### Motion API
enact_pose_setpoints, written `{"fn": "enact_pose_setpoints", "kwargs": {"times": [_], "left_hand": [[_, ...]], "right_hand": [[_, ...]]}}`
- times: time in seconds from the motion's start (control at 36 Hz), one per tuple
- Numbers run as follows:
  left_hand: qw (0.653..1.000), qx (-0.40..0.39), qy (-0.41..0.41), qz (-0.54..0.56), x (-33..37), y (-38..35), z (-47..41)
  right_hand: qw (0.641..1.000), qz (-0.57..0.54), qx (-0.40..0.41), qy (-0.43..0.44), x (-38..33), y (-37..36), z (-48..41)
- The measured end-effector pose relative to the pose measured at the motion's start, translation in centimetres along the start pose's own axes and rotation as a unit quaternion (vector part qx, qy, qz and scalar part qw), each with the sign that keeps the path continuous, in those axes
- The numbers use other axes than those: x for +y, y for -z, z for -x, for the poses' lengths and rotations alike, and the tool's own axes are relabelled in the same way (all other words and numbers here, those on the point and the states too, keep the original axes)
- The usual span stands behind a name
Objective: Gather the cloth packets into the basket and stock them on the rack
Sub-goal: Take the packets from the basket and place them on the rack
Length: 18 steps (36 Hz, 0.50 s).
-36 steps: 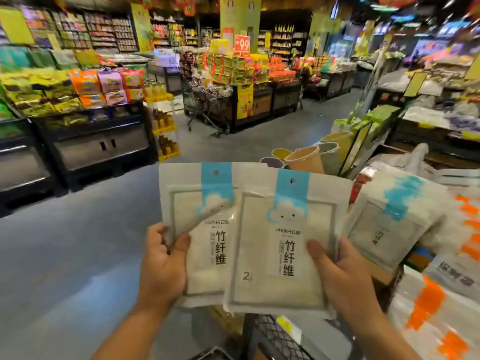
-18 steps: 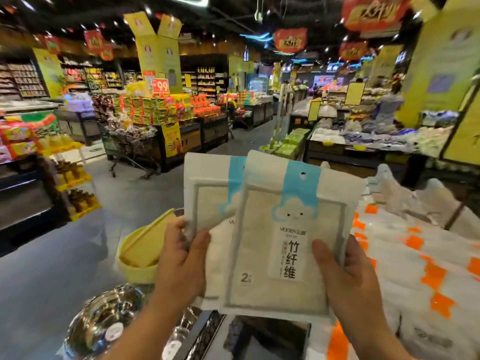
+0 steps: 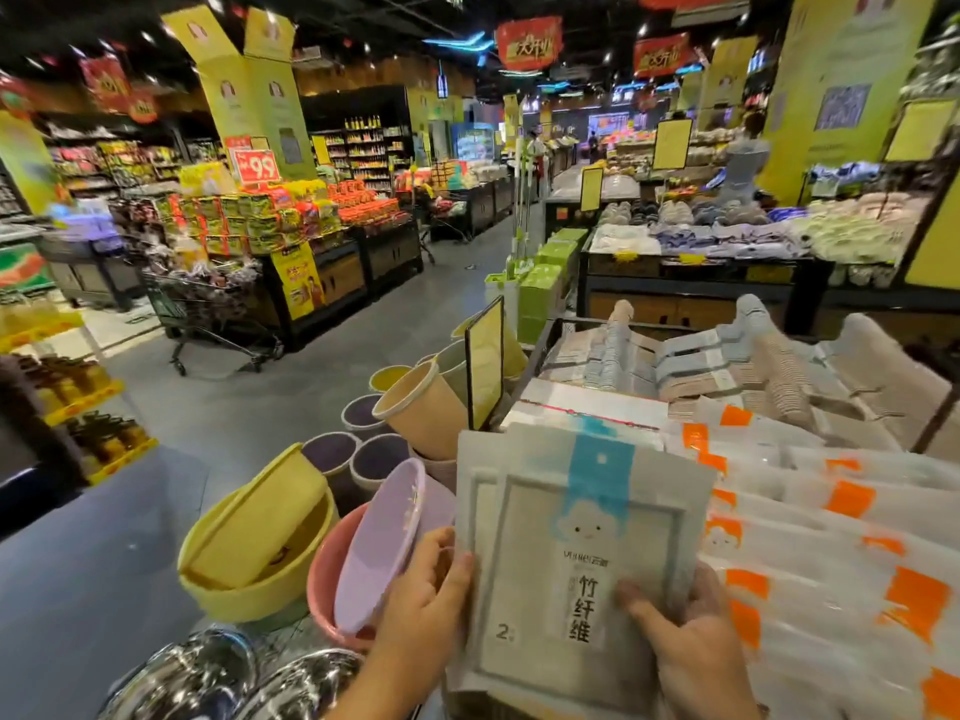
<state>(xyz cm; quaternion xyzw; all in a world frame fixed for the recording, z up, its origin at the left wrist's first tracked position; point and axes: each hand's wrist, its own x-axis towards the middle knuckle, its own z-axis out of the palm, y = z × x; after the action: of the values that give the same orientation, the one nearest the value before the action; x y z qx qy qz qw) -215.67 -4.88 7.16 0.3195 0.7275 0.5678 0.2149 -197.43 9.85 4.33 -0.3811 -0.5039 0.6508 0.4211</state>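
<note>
Floor [image 3: 291,407] is spreading grey up and left of the cloth packet [image 3: 576,543]. Right of the packet, orange-marked packs [image 3: 841,543] are lying in overlapping rows, running in behind its right edge. The cloth packet is being held upright facing the camera, blue strip on top, black characters on the front; whether another is stacked behind it, cannot tell. Above the packet, striped folded goods [image 3: 727,366] are piling up. Left of the packet a yellow basin [image 3: 249,558] is sitting with a tilted insert inside. Between that and the packet a pink basin [image 3: 324,579] is sitting, a lilac basin [image 3: 384,537] leaning on edge in it. Lower left of the packet, steel bowls [image 3: 218,672] are shining. Up-left of the packet a tan bin [image 3: 421,413] is tilting, and a framed sign [image 3: 485,361] is standing just above the packet's top-left corner. The left hand [image 3: 421,605] is gripping the packet's left edge. The right hand [image 3: 696,636] is gripping its lower right, thumb lying across the label. Hands are apart, both clamped on the packet.
</note>
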Motion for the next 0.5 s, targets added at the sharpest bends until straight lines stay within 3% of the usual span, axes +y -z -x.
{"fn": "enact_pose_setpoints", "kwargs": {"times": [0.17,0.25,0.39,0.5], "left_hand": [[0.992,0.001,0.069,-0.103,-6.7,-0.4,-4.1],[0.979,-0.010,0.094,-0.181,-11.7,-0.2,-5.7],[0.922,-0.027,0.087,-0.376,-18.1,0.1,-7.9],[0.887,-0.009,0.179,-0.424,-22.6,1.1,-8.5]], "right_hand": [[0.998,0.026,0.030,-0.057,4.7,-1.3,-3.6],[0.993,0.090,0.041,-0.064,7.6,-1.6,-5.4],[0.981,0.096,0.126,-0.107,10.9,-3.0,-6.5],[0.958,0.086,0.213,-0.174,13.8,-3.8,-6.5]]}}
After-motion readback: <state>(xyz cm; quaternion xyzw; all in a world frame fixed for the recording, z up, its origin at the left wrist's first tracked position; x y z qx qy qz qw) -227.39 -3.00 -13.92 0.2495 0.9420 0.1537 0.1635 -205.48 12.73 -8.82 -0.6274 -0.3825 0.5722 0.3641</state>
